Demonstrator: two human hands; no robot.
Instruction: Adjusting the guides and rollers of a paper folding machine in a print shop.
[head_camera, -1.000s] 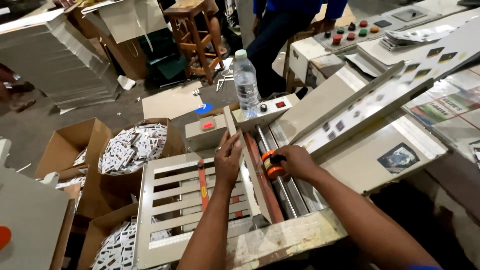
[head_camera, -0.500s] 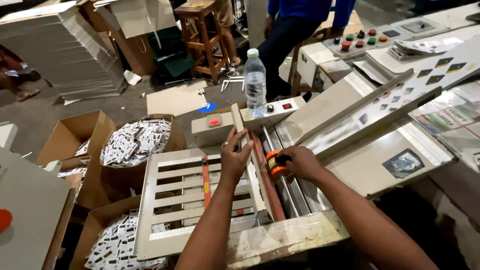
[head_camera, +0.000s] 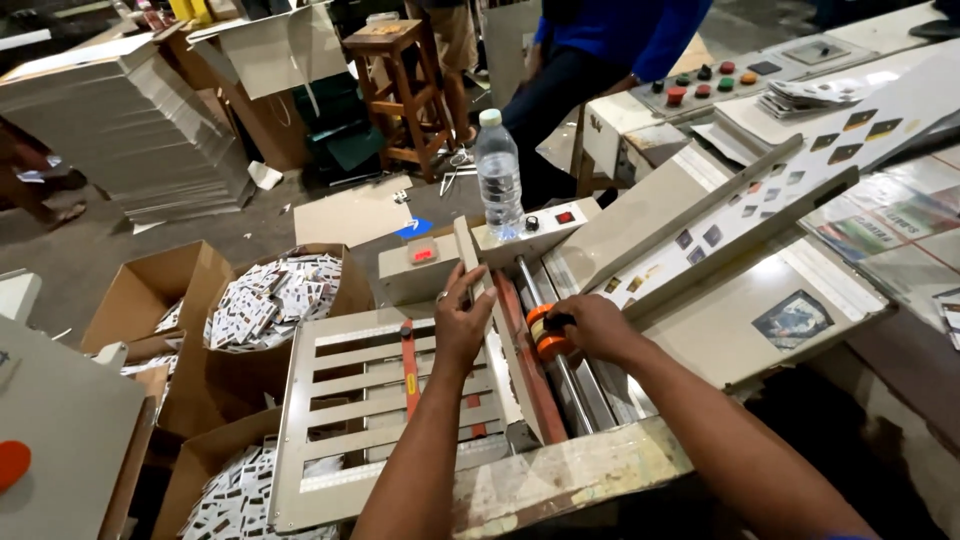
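My left hand (head_camera: 462, 322) rests with its fingers spread on the upright beige guide plate (head_camera: 500, 330) of a small cutting machine, above the slatted output tray (head_camera: 370, 400). My right hand (head_camera: 590, 328) is closed around an orange roller wheel (head_camera: 545, 335) on a metal shaft (head_camera: 545, 310) of the machine. A red bar (head_camera: 525, 350) runs alongside the guide plate between both hands.
A water bottle (head_camera: 498, 175) stands on the machine's control box (head_camera: 540, 232). Cardboard boxes (head_camera: 270, 300) full of small cut cards sit left. Printed sheets (head_camera: 800, 210) lie on the feed table right. A person in blue (head_camera: 610, 50) stands behind, beside a wooden stool (head_camera: 395, 85).
The view has shifted slightly. Both hands stay on the machine, the left on the guide plate and the right on the orange roller.
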